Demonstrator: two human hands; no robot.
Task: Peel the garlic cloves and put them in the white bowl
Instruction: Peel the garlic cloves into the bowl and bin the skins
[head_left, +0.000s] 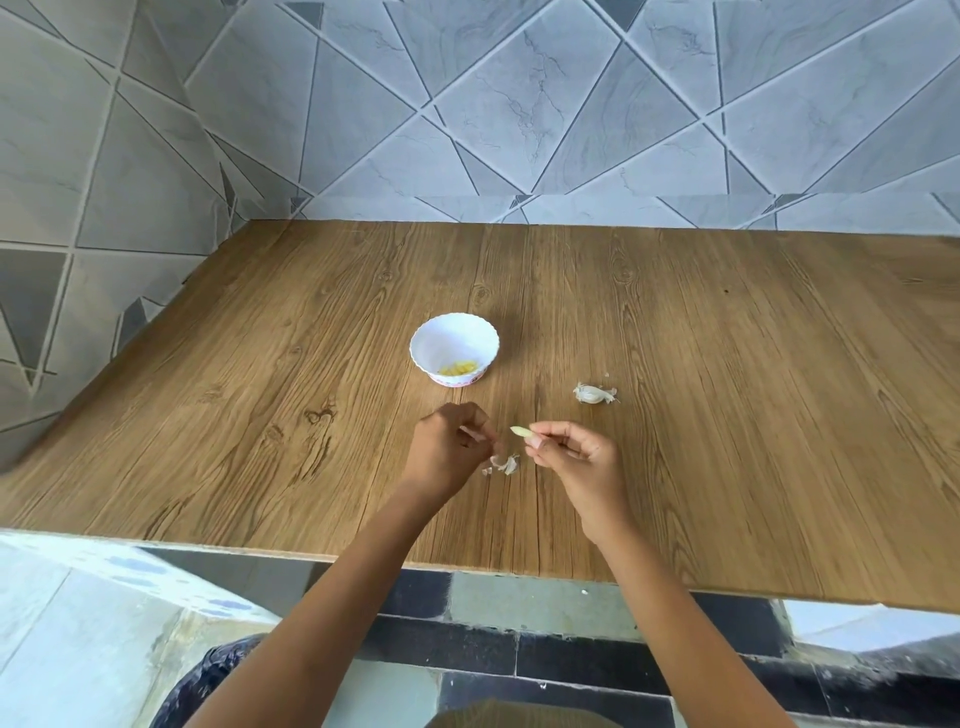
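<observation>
A small white bowl (454, 347) stands mid-table with several yellowish peeled cloves at its bottom. My right hand (574, 457) pinches a pale peeled garlic clove (520, 431) between thumb and fingertips, just in front of the bowl. My left hand (451, 448) sits close to its left, fingers curled, pinching a strip of garlic skin (475, 434). Loose papery skins (505, 463) lie on the wood between the two hands. An unpeeled piece of garlic (593, 393) rests to the right of the bowl.
The wooden table (727, 389) stretches wide on all sides, backed by a grey tiled wall (519, 104). Its front edge runs just under my forearms, with tiled floor below.
</observation>
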